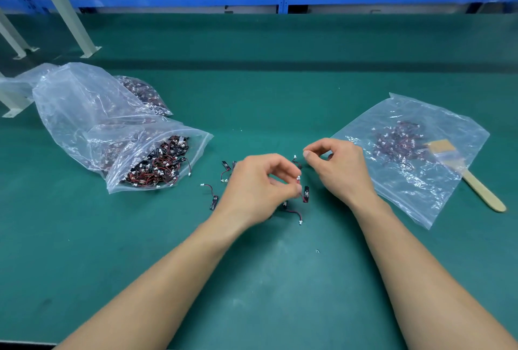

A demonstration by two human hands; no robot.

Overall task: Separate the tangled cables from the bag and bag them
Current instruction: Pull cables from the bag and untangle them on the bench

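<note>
Two hands: both mid-mat, between the bags, on one small knot.
left hand (260,187): thumb and fingertips pinch a short cable (305,195). White plug is up at my fingertips, black module hangs below.
right hand (342,170): fingers curled, thumb against index, just beside that cable. Can't tell if a wire is in the pinch.
source bag (145,181): on my left, mouth open toward centre, tangled cables (159,164) packed at the opening.
loose cables (212,198): a few lie singly on the green mat (280,97) around my left hand.
target bag (406,187): on my right, lying flat with sorted cables inside, near my right hand. A brush (471,175) lies on its far side.
step: my read is that I'm freeing this one cable from its neighbour.
how: hold the module end fixed with the left, take the plug with the right, and feed it back through the loop. No yanking, since thin leads probably tear at the crimp.
then: drop it in the target bag, lifting the mouth with one hand.
progress: early, I'd say; the source bag looks far fuller than the target bag.
</note>
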